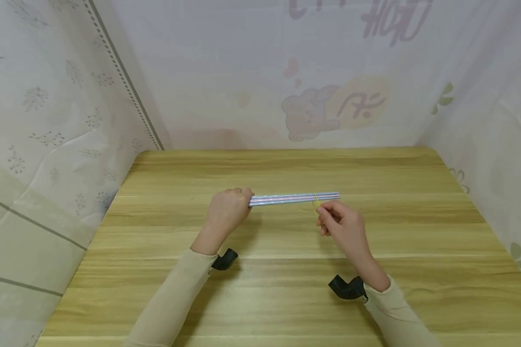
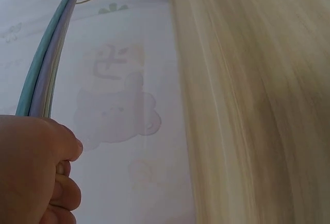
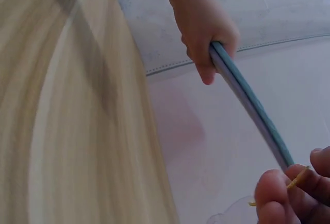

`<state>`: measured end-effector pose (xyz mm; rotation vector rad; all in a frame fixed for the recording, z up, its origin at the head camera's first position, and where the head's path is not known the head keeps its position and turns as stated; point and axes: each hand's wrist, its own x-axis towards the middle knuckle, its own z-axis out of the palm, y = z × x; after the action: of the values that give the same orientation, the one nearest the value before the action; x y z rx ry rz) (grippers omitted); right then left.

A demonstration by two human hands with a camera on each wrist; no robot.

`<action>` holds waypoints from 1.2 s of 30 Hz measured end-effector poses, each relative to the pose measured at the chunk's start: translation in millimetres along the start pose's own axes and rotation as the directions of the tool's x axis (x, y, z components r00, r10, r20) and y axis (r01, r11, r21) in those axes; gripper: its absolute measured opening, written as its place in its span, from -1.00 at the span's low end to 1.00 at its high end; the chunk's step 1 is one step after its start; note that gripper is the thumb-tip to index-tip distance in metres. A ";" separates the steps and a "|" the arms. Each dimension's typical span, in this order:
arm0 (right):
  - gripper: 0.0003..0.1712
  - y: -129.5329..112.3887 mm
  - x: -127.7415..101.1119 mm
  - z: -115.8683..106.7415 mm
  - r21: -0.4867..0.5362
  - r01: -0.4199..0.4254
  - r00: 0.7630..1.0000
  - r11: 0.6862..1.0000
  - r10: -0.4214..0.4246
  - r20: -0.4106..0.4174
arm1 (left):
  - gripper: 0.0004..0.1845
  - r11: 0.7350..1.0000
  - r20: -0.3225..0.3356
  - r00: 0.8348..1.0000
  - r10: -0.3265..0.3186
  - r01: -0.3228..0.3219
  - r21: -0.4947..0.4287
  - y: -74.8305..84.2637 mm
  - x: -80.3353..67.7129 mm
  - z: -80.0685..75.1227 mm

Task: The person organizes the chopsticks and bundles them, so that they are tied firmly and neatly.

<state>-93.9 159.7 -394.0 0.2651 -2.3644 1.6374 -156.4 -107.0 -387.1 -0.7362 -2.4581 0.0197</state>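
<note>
While both sleeved forearms stretched out over the near half of the bench (image 1: 286, 299), the black camera mounts sat at the wrists and the hands worked further out, about mid-bench. And there was the left hand (image 1: 226, 212), fingers curled round the left end of the bundle of straws (image 1: 293, 198), gripping it firmly; the left wrist view confirmed it, with the pale blue and lilac sticks running up and away out of that fist. Over to the right hand (image 1: 340, 222): its fingertips were pinched on a thin yellow rubber band (image 1: 316, 201), right at the bundle, close to its right end, and the right wrist view showed the yellow strand caught between thumb and finger just beside the sticks. So here was the key line-up: the bundle was held just above the bench with its long axis running left to right across the person's front, nearly level, just beyond both hands. Left hand held one end, right hand sat near the other, with only a short stub poking out past the band. Beyond it all lay bare wood, then the printed curtain (image 1: 312, 106) at the back
</note>
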 end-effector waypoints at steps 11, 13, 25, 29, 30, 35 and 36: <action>-0.63 22.0 1.5 4.2 0.251 -0.360 0.932 0.898 0.335 0.140 | -0.72 1.000 -0.031 0.999 0.010 -0.011 -0.016 -3.4 4.6 -7.1; -0.68 25.5 3.4 4.5 0.263 -0.389 0.920 0.883 0.358 0.157 | -0.72 1.000 -0.034 0.999 0.015 -0.015 -0.010 -4.0 4.5 -7.0; -0.75 32.9 2.4 1.2 0.120 -0.287 0.906 0.951 0.228 0.358 | -0.75 1.000 0.003 1.000 -0.025 0.025 -0.008 -7.7 6.0 -8.2; -0.63 28.4 1.2 -2.5 0.141 -0.088 0.894 0.986 0.016 0.449 | -0.73 0.999 0.010 0.999 -0.041 0.041 -0.005 -8.7 4.7 -6.1; -0.58 27.4 1.3 -2.4 0.173 -0.028 0.888 0.985 -0.055 0.456 | -0.72 0.999 0.010 0.999 -0.041 0.041 -0.005 -9.0 4.3 -5.5; -0.21 22.5 1.3 1.0 0.302 0.119 0.866 0.946 -0.248 0.434 | -0.75 0.999 -0.001 0.999 -0.047 0.047 -0.008 -10.1 2.9 -3.1; -0.16 22.1 1.2 1.8 0.315 0.128 0.867 0.940 -0.260 0.425 | -0.76 0.999 -0.003 0.999 -0.051 0.051 -0.012 -10.4 2.8 -3.2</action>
<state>-101.6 165.7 -413.9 1.0247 -2.2978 1.9713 -161.8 -114.8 -381.2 -0.6778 -2.4747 -0.0152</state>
